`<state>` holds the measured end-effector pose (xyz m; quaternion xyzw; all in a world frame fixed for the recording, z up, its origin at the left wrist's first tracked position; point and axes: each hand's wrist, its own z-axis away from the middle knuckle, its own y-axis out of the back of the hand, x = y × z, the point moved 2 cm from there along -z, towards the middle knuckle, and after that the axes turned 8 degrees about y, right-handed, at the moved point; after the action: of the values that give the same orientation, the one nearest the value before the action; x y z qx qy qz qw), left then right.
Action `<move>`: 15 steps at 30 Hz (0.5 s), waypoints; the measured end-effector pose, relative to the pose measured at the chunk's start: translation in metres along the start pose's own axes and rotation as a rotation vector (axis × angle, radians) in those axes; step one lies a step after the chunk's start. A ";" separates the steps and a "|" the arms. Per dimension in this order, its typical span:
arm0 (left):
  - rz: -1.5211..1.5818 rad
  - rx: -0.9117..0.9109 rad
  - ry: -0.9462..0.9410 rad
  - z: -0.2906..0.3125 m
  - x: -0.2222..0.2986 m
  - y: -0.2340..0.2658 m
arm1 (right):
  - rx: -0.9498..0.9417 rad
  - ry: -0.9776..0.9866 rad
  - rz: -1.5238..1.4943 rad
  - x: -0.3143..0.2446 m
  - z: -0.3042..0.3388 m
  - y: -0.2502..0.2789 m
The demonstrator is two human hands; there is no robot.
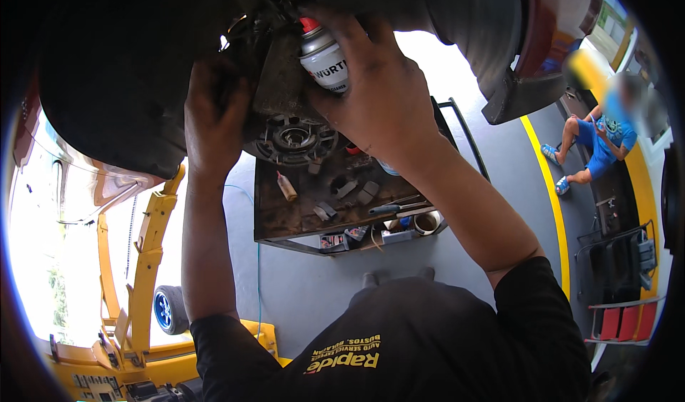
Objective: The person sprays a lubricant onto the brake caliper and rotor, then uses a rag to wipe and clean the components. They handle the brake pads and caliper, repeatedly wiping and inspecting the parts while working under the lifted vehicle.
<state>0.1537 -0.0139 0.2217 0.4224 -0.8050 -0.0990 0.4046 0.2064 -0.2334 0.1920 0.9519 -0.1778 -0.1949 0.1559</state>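
Observation:
Raised under the dark wheel arch of a car, my right hand (385, 91) is wrapped round a silver and white spray can (323, 58) with a red top. The can is tilted, its top up among the shadowed suspension parts. My left hand (215, 113) is up beside a dark metal suspension part (280, 81), its fingers curled and partly lost in shadow. Whatever those fingers grip is hidden. Below and between my hands sits a round wheel hub (292, 140) with several openings.
Below the hub stands a tool cart (267, 216) bearing a small bottle (286, 186), brake pads (368, 192) and tools. A yellow lift arm (151, 259) rises at left, near a wheel (170, 309). At far right a person in blue (606, 141) sits beyond a yellow floor line (553, 195).

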 end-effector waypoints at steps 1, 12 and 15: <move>0.048 0.026 0.009 -0.001 -0.003 -0.001 | 0.000 0.005 -0.005 -0.001 -0.001 0.001; -0.457 -0.059 -0.122 -0.053 -0.018 0.011 | -0.097 0.030 -0.243 -0.005 -0.011 0.013; -0.209 -0.148 -0.024 -0.068 -0.007 0.006 | -0.082 0.042 -0.205 -0.009 -0.012 0.014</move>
<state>0.2027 0.0073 0.2652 0.4716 -0.7520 -0.2050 0.4124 0.1997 -0.2390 0.2106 0.9618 -0.0678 -0.1969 0.1777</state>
